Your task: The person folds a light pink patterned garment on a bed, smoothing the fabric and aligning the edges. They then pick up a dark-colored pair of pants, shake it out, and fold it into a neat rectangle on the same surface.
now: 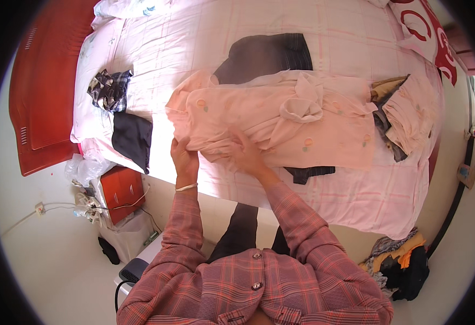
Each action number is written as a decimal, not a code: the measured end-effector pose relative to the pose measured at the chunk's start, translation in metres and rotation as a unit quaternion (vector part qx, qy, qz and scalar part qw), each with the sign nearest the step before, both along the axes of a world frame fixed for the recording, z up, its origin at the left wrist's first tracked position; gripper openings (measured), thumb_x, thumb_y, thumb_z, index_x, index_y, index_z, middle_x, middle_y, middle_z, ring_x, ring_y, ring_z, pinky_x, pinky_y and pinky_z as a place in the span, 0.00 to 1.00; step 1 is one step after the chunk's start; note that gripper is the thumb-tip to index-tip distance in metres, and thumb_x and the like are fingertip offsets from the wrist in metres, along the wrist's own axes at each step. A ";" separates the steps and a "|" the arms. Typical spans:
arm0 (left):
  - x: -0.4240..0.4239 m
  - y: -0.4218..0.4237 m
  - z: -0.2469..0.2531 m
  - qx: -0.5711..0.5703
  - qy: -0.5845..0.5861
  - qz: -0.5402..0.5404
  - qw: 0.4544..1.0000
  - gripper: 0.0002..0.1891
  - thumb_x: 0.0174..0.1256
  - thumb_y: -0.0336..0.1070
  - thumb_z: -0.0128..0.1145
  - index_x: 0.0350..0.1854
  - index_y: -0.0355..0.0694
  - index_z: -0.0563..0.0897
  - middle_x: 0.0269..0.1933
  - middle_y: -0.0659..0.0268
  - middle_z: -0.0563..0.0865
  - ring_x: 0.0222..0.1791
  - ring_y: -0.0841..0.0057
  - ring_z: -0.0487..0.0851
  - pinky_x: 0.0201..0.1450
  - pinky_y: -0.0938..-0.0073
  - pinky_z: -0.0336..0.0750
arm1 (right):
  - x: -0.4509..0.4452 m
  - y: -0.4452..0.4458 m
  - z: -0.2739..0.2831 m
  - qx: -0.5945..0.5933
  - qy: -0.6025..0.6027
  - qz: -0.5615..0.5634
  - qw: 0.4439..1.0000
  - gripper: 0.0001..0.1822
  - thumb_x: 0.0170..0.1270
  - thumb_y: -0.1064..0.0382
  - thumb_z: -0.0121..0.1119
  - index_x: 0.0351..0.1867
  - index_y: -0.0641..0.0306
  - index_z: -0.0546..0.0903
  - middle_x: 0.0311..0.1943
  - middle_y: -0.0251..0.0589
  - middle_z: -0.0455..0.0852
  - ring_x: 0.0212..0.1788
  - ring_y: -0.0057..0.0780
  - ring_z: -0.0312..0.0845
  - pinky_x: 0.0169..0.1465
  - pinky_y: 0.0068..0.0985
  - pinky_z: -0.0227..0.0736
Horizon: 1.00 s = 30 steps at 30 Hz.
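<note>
A light pink long-sleeved garment with small fruit prints point(335, 142) lies spread sideways over the bed, one sleeve folded across its middle. My left hand point(185, 159) pinches its edge at the near left corner, thumb and fingers closed on the cloth. My right hand point(246, 154) rests on the gathered fabric just to the right; whether its fingers grip any cloth, I cannot tell. Beneath the garment, dark trousers point(268, 55) show beyond its far side, and a piece of dark cloth point(308, 172) shows at the near side.
Folded clothes point(410, 113) are piled at the bed's right. Black folded cloth point(132, 140) and a crumpled patterned garment point(109, 91) lie on the left. A red cabinet point(123, 193) with cables stands by the wall. More clothes point(404, 264) are heaped low at the right.
</note>
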State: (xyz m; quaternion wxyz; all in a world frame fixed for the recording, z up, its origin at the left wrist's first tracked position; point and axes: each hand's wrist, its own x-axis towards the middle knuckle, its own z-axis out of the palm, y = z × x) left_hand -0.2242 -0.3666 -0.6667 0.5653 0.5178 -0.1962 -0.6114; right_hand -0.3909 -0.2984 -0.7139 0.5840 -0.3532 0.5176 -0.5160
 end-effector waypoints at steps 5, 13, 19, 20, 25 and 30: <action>-0.146 0.019 0.075 -0.196 -0.354 -0.446 0.799 0.14 0.57 0.28 0.57 0.46 0.34 0.73 0.40 0.63 0.78 0.38 0.77 0.79 0.42 0.78 0.73 | -0.028 0.042 0.002 0.158 -0.231 -0.089 0.956 0.23 0.67 0.65 0.48 0.63 0.63 0.66 0.52 0.42 0.77 0.53 0.28 0.75 0.53 0.24 0.73; -0.098 0.050 -0.038 -0.083 -0.483 -0.194 0.850 0.23 0.56 0.42 0.65 0.49 0.34 0.74 0.46 0.53 0.76 0.45 0.60 0.77 0.48 0.64 0.72 | -0.093 0.138 -0.020 0.284 -0.122 -0.243 0.919 0.17 0.66 0.66 0.50 0.55 0.64 0.75 0.47 0.40 0.80 0.45 0.25 0.79 0.43 0.23 0.77; -0.104 0.037 -0.066 -0.054 -0.436 -0.327 0.837 0.18 0.54 0.39 0.64 0.43 0.32 0.79 0.35 0.62 0.83 0.35 0.73 0.80 0.40 0.74 0.74 | -0.097 0.099 0.034 0.018 0.320 -0.168 0.932 0.27 0.55 0.66 0.61 0.58 0.67 0.71 0.54 0.51 0.75 0.50 0.37 0.76 0.52 0.32 0.72; -0.102 0.034 -0.064 0.018 -0.372 -0.313 0.874 0.16 0.55 0.37 0.63 0.42 0.32 0.80 0.34 0.65 0.83 0.34 0.77 0.80 0.40 0.76 0.74 | -0.085 0.087 0.037 -0.043 0.396 -0.116 0.910 0.32 0.51 0.65 0.64 0.59 0.66 0.70 0.55 0.54 0.73 0.54 0.41 0.73 0.57 0.37 0.68; -0.100 0.046 0.010 0.004 -0.295 -0.254 0.921 0.18 0.58 0.36 0.61 0.48 0.31 0.77 0.42 0.63 0.83 0.39 0.77 0.80 0.40 0.77 0.75 | -0.035 0.044 0.069 -0.072 0.450 -0.079 0.886 0.34 0.49 0.62 0.68 0.59 0.66 0.70 0.51 0.58 0.75 0.57 0.43 0.72 0.58 0.37 0.67; -0.129 0.042 0.070 -0.099 -0.107 -0.398 0.906 0.16 0.67 0.36 0.55 0.52 0.32 0.76 0.45 0.63 0.82 0.44 0.79 0.80 0.46 0.78 0.75 | -0.096 0.056 0.036 0.082 -0.064 -0.226 0.969 0.19 0.58 0.63 0.63 0.51 0.66 0.76 0.33 0.33 0.81 0.32 0.23 0.78 0.35 0.22 0.75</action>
